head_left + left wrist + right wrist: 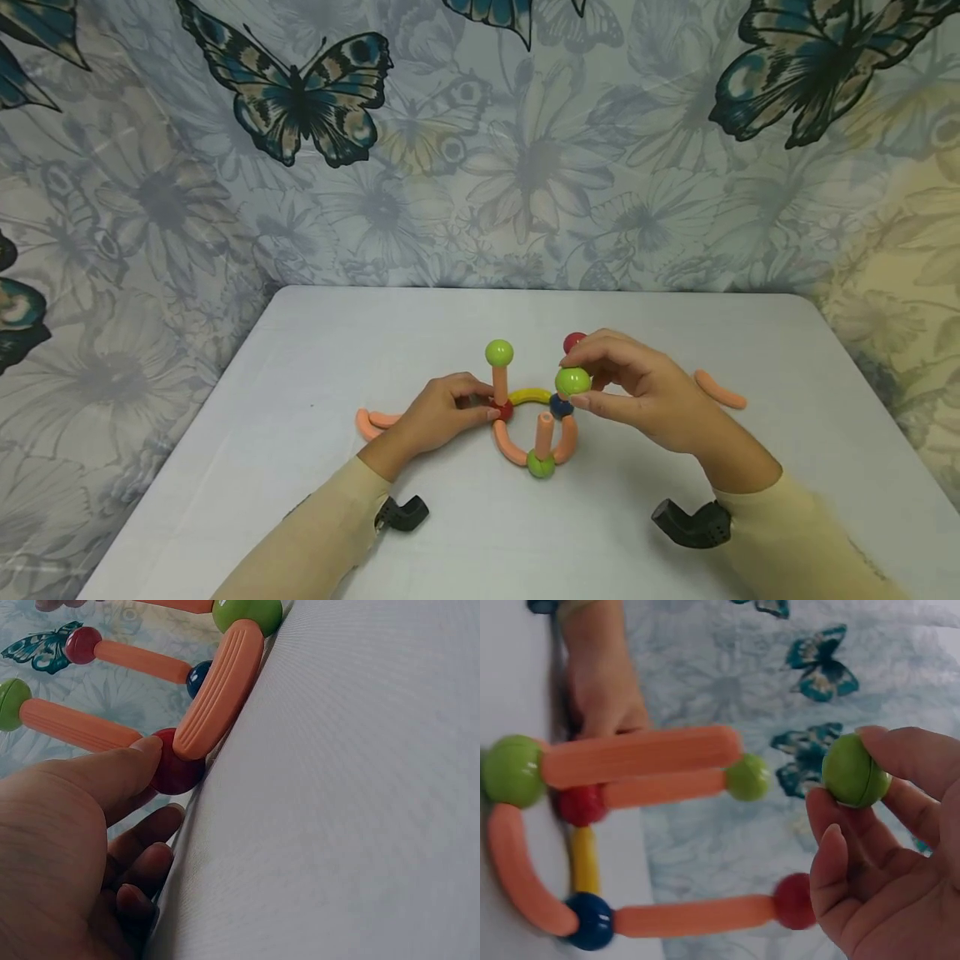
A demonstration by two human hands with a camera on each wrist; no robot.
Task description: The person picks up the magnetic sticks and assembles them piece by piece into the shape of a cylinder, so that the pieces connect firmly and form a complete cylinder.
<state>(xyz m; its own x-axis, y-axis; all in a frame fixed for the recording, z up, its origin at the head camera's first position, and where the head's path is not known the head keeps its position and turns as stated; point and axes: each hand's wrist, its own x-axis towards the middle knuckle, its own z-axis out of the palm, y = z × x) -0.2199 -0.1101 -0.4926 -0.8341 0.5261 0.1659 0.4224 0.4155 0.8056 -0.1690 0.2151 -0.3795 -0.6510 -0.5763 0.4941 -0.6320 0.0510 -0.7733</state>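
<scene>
Left sticks (365, 426): two, lying on the table (420, 333).
Left hand (448, 413): from here I see it pinching a red ball (505, 410) under an upright stick (500, 386).
Ring (531, 396): curved sticks (510, 444) and balls (541, 467); the front stick (544, 435) stands bare-topped.
Right hand (647, 392): I see it pinching a green ball (573, 382), raised clear of the front stick.
Right stick (720, 390): on the table, farthest right.

On the worktop (547, 542), the near approach to the ring (508, 445) lay open; upright rods (544, 437) rose from it, while left hand (450, 410) and right hand (651, 396) blocked both sides.
</scene>
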